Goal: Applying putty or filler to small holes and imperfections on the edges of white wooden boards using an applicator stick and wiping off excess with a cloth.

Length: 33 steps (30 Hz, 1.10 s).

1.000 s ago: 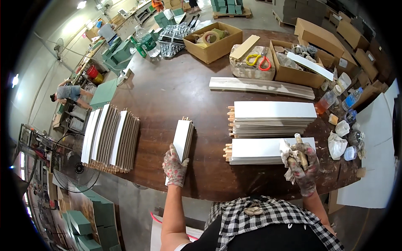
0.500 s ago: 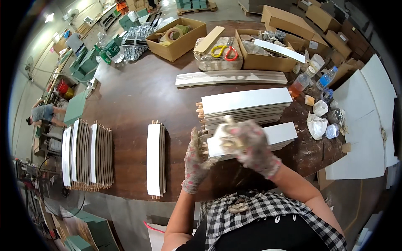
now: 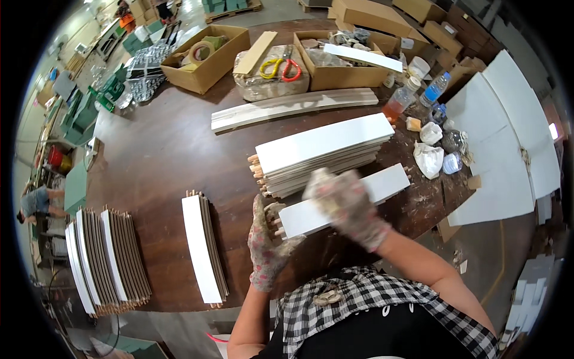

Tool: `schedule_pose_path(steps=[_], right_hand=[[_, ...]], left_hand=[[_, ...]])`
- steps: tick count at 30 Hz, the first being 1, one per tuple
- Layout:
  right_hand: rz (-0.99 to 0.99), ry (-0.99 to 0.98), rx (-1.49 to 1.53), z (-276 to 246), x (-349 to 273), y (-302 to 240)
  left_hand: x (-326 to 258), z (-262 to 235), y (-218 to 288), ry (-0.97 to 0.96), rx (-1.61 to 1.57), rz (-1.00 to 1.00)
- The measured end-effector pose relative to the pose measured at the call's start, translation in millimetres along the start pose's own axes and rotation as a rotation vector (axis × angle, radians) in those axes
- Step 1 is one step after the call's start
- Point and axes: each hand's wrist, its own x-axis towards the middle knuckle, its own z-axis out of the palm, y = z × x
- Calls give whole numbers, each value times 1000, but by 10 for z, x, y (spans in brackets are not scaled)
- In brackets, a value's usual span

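A white board (image 3: 344, 200) with wooden dowels at both ends lies near me on a low stack. My left hand (image 3: 269, 242), in a spotted glove, cups its left end, fingers and thumb on either side of the dowels. Over the board's middle is my gloved right hand (image 3: 353, 209), smeared by motion and closed around what looks like a crumpled pale cloth (image 3: 321, 188). Part of the board is hidden under that hand. Just behind stands a taller stack of white-topped boards (image 3: 326, 143), also with dowel ends.
Upright board bundles (image 3: 110, 260) stand at the left, a smaller bundle (image 3: 201, 248) nearer. Long strips (image 3: 293, 109) lie behind. Along the back are cartons (image 3: 206, 60), a wrapped block (image 3: 272, 84) and scissors (image 3: 281, 69); bottles (image 3: 402, 99) and a white bag (image 3: 429, 160) stand right.
The view has shifted, so the table's contents appear farther left. My right hand has moved slightly along the board, its pale cloth less visible. My left hand stays at the board's end.
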Motion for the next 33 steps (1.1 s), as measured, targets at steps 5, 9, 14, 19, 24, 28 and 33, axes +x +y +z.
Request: schedule_pose_path(steps=[5, 9, 14, 19, 24, 28, 33], right_hand=[[-62, -73, 123, 256, 164, -363], [163, 6, -86, -54, -108, 259], [-136, 15, -77, 38, -105, -137], [-137, -121, 82, 24, 193, -371], [4, -132, 123, -67, 111, -148], [-185, -71, -2, -79, 66, -179], [-41, -52, 204, -22, 145, -341]], left_hand=[[-18, -73, -114, 17, 146, 123], [-19, -1, -104, 27, -90, 20], [-1, -12, -94, 13, -72, 74], [20, -23, -101, -8, -108, 28], [-11, -84, -117, -34, -127, 3], [28, 10, -78, -38, -116, -15], [-28, -10, -125, -17, -245, -131]])
